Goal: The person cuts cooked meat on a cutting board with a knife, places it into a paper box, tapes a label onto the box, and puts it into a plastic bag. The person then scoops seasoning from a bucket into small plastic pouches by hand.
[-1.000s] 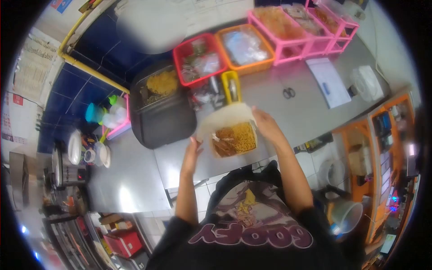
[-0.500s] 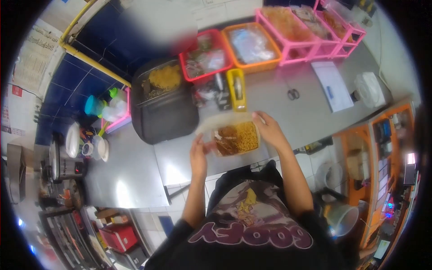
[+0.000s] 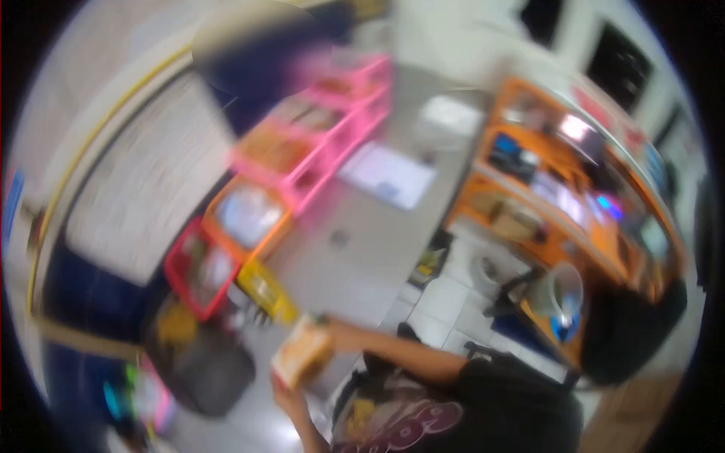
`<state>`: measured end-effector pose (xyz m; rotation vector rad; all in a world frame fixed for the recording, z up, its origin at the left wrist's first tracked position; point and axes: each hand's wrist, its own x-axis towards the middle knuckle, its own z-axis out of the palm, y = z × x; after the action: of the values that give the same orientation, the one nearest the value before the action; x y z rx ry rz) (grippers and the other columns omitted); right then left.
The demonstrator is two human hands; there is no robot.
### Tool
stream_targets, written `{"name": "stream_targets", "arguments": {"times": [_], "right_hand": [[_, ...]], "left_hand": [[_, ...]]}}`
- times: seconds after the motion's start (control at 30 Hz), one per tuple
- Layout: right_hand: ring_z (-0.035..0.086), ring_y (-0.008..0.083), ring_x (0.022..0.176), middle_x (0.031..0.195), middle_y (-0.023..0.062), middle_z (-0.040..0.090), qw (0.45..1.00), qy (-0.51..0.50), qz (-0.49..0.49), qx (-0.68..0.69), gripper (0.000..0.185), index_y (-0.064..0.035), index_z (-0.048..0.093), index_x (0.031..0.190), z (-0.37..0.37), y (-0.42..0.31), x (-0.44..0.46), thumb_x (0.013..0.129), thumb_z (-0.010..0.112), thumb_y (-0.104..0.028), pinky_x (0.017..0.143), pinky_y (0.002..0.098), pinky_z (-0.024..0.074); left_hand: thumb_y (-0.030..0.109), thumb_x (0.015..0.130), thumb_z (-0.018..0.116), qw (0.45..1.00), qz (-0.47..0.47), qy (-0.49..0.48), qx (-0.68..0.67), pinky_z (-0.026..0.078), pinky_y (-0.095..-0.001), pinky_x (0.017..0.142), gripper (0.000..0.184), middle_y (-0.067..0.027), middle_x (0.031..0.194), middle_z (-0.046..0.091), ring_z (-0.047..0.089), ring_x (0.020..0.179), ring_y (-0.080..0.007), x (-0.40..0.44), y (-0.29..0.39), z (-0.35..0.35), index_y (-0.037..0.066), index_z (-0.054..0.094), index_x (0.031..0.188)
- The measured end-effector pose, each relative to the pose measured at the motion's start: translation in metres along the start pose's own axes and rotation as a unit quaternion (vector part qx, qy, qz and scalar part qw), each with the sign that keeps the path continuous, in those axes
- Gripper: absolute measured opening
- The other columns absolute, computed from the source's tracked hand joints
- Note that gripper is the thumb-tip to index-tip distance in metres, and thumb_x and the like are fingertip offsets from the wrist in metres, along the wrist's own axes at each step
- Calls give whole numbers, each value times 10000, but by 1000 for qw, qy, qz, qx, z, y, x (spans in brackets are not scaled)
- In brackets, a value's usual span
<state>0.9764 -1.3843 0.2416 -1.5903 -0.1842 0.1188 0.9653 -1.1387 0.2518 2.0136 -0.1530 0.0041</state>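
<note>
Between my two hands is a paper food box (image 3: 303, 353), held above the metal table and blurred by motion. My left hand (image 3: 287, 394) grips its near left side, with the fingers partly smeared. At its far right side my right hand (image 3: 326, 331) holds on, its fingers mostly hidden by the box and the blur. How far the lid is folded over cannot be made out. A yellow tray (image 3: 266, 293) lies just beyond the box, and a black lidded container (image 3: 210, 374) is to its left, with yellow food at its far end.
A red basket (image 3: 181, 283), an orange basket (image 3: 260, 253) and pink racks (image 3: 321, 151) of packets line the wall. White papers (image 3: 389, 175) lie on the metal table (image 3: 355, 268). To the right stand an orange shelf (image 3: 483, 177) and a clear bin (image 3: 563, 291).
My view has swung to the right, bringing the orange shelf further in. The box has tilted in my hands; its noodles and brown meat, plain before, are now indistinct.
</note>
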Motion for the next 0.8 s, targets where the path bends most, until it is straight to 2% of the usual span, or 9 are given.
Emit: {"name": "stream_targets", "arguments": {"times": [0.03, 0.17, 0.27, 0.37, 0.43, 0.5, 0.57, 0.67, 0.8], "right_hand": [[605, 294, 1132, 1185, 173, 648, 980, 29, 32, 192, 368, -37, 552, 1311, 5, 12, -3, 957, 562, -135, 1006, 391, 450], [637, 295, 1105, 1210, 211, 647, 977, 170, -99, -83, 406, -82, 507, 1387, 17, 24, -16, 988, 498, -157, 964, 402, 481], [625, 388, 1075, 1196, 163, 662, 972, 89, 160, -149, 444, -266, 549, 1366, -1, -51, -22, 936, 488, -176, 928, 467, 495], [631, 383, 1082, 1200, 148, 667, 977, 80, 97, -173, 436, -246, 586, 1333, -9, -28, -11, 918, 483, -161, 924, 456, 497], [628, 358, 1100, 1218, 145, 662, 977, 62, 129, -159, 430, -226, 600, 1318, -16, -41, -22, 909, 488, -161, 939, 441, 489], [624, 333, 1117, 1236, 141, 657, 975, 41, 163, -146, 425, -206, 614, 1304, -16, -23, -31, 899, 492, -160, 954, 425, 480], [594, 219, 1045, 1204, 131, 638, 998, 51, -26, 9, 415, -128, 594, 1317, -7, 43, -30, 920, 476, -153, 895, 362, 478], [548, 187, 1129, 1273, 98, 606, 986, -28, 105, 123, 408, -118, 586, 1318, -24, 14, -38, 925, 492, -176, 924, 342, 460], [553, 269, 1195, 1298, 182, 596, 989, 51, 112, 88, 403, -74, 637, 1242, -9, 20, -6, 940, 488, -296, 1025, 398, 409]], "left_hand": [[212, 988, 534, 999, 51, -4, -16, 493, -349, 933, 420, -154, 1223, 660, 622, 1106, -229, -4, -53, 9, -30, 545, 1331], [171, 951, 560, 994, 60, 39, -79, 490, -370, 903, 413, -159, 1151, 649, 609, 1024, -238, 16, -126, 29, -49, 567, 1301], [205, 952, 576, 937, 96, 27, 334, 533, -418, 834, 379, -243, 1160, 653, 648, 939, -373, -5, -58, 3, -41, 615, 1239], [173, 943, 565, 956, -117, -18, 269, 523, -405, 862, 373, -229, 1184, 646, 643, 965, -364, 2, -116, -7, -31, 601, 1253], [173, 923, 580, 948, 77, 13, 309, 520, -413, 843, 383, -221, 1104, 669, 646, 925, -344, -9, -121, -6, -18, 600, 1255], [173, 919, 584, 965, 71, -3, 252, 519, -416, 840, 376, -219, 1104, 670, 647, 930, -345, -10, -113, -5, -15, 606, 1244], [173, 914, 587, 994, -68, -53, 68, 519, -420, 838, 368, -217, 1103, 672, 649, 934, -345, -5, -108, -12, -11, 611, 1232], [174, 908, 593, 948, -247, -87, -180, 518, -424, 834, 357, -213, 1102, 674, 651, 941, -345, 1, -99, -33, -5, 620, 1216], [182, 905, 605, 936, -292, -110, -160, 515, -418, 835, 367, -208, 1102, 672, 647, 948, -334, 4, -89, -38, -11, 618, 1216]]}}
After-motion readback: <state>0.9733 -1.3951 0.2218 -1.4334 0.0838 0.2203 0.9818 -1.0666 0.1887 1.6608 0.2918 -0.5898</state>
